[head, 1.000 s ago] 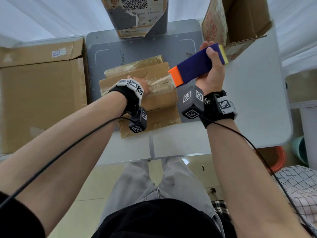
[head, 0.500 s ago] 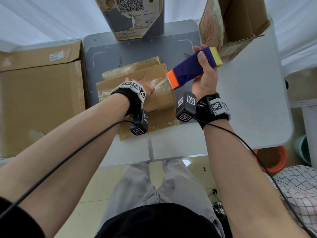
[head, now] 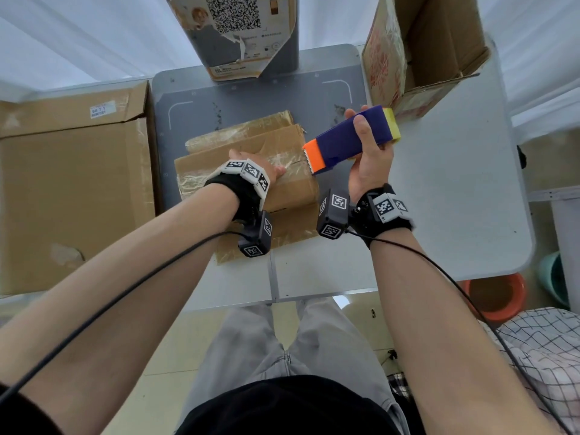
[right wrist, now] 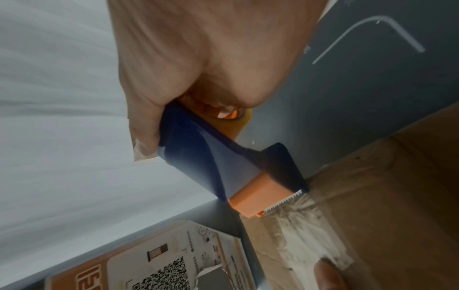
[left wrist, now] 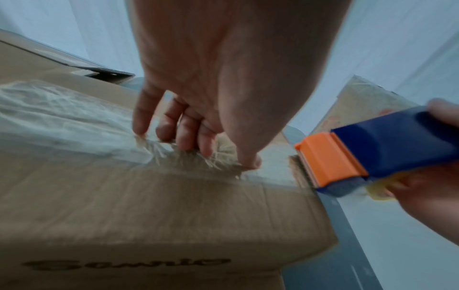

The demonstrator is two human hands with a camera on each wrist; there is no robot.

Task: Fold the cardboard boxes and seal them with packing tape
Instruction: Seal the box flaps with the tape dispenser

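A small brown cardboard box stands on the grey mat, its top crossed by wrinkled clear tape. My left hand presses fingertips and thumb down on that tape near the box's right end. My right hand grips a blue tape dispenser with an orange toothed cutter head. The cutter sits at the box's right top edge, on the tape.
A large flat carton lies at the left. An open empty carton stands at the back right, a printed grey box at the back. The white table extends right; an orange basin sits on the floor.
My right hand has brought the dispenser down and left, so its cutter now meets the box's right edge. The left hand has stayed pressing on the tape.
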